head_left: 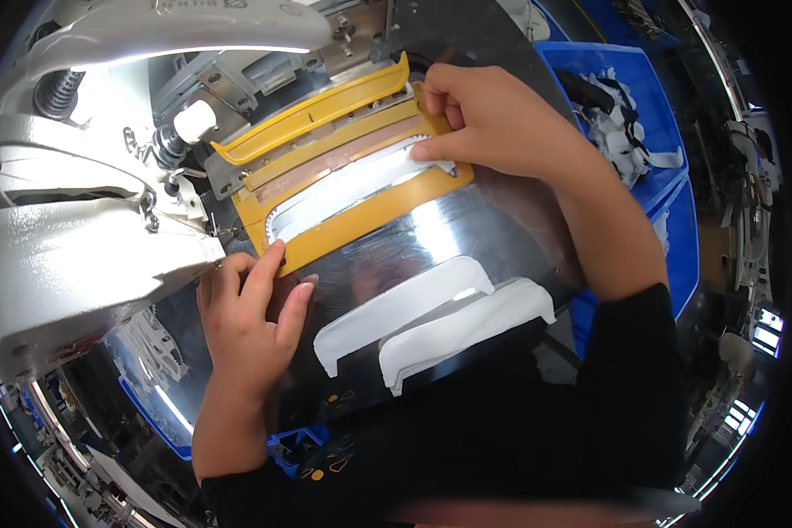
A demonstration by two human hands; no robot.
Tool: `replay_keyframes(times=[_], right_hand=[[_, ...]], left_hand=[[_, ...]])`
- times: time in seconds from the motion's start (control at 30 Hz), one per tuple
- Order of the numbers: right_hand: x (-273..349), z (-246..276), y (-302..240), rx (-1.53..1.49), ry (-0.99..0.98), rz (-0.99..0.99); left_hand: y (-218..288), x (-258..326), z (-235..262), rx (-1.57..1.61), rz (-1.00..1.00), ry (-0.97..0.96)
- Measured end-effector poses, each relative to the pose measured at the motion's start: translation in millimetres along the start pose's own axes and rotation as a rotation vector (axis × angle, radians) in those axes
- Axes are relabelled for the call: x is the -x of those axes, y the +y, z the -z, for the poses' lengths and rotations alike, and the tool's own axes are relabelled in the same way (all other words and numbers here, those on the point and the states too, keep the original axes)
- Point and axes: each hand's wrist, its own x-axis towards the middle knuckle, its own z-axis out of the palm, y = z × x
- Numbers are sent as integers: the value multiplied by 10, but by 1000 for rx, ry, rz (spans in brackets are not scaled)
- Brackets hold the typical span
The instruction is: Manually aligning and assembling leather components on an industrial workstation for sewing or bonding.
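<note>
A yellow sewing template (pixel 371 214) lies on the shiny metal bed beside a white sewing machine (pixel 79 273). Inside its long slot sits a white strip-shaped piece (pixel 343 189) with notched, curved ends. My left hand (pixel 251 321) is open at the template's near left corner, its index fingertip touching the rim and its thumb apart. At the other end, my right hand (pixel 497 123) presses its thumb onto the white piece, while its bent fingers touch the template's far right corner. A gap shows between that thumb and the fingers. A raised yellow flap (pixel 312 106) stands along the template's far side.
Several loose white pieces (pixel 466 330) with down-turned ends lie on the bed nearest me. To the right stands a blue bin (pixel 664 114) of white and black scraps. The machine's needle area (pixel 224 233) is close to my left fingers. More white scraps (pixel 154 343) lie below the machine.
</note>
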Motion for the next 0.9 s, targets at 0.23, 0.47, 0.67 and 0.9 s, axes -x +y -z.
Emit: replay_keyframes(times=[0.23,0.47,0.67,0.9], right_hand=[[-36,10,-29,86,-50,-74],[-21,139,-100,131,-107,-107],[29,105,17,105,-90,-10],[71,74,-39,62,-76,186]], left_hand=[[23,-15,18,-56,16,-49],[10,0,40,-101,-24,-11],[72,-3,123,-102,-18,-46],[-13,18,109,-46,-34,-41]])
